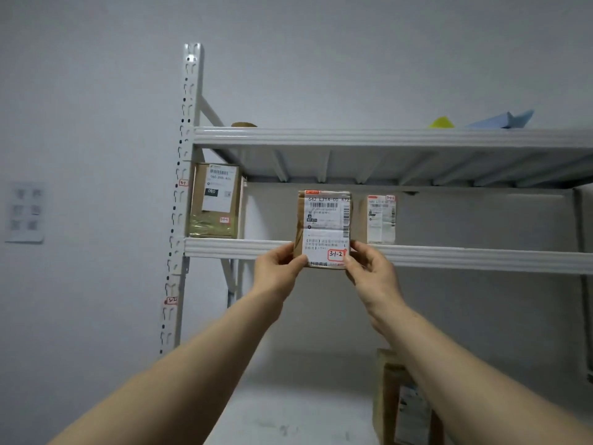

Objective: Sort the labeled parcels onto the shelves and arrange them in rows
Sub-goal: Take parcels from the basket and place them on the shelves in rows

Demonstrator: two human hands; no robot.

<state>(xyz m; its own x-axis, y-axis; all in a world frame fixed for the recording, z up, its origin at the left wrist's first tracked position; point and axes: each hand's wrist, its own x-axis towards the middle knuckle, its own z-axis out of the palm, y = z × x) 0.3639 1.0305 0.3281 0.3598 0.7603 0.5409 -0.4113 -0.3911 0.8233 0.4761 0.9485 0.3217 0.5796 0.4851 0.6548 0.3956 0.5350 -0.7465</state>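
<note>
Where the middle shelf (224,248) runs from the white post (183,187) to the right, its front edge is bare between the brown parcel at the left end (216,200) and a smaller parcel (382,220) standing further right, so open room lies on both sides of the held parcel (325,226). Overhead, the upper shelf (353,138) closes that space from above.

This held parcel sits between the two grips at its lower corners. The left grip (279,271) pinches the lower left edge with the thumb across the front, and the right grip (372,271) pinches the lower right edge beside the red-framed tag reading 3-1-2 (336,254). Both have curled fingers closed on it. Its bottom edge shows below the shelf's front lip; whether it touches the lip cannot be told.

It stands upright with its long axis vertical and its printed label facing the camera. Another parcel (404,403) stands lower down to the right.
</note>
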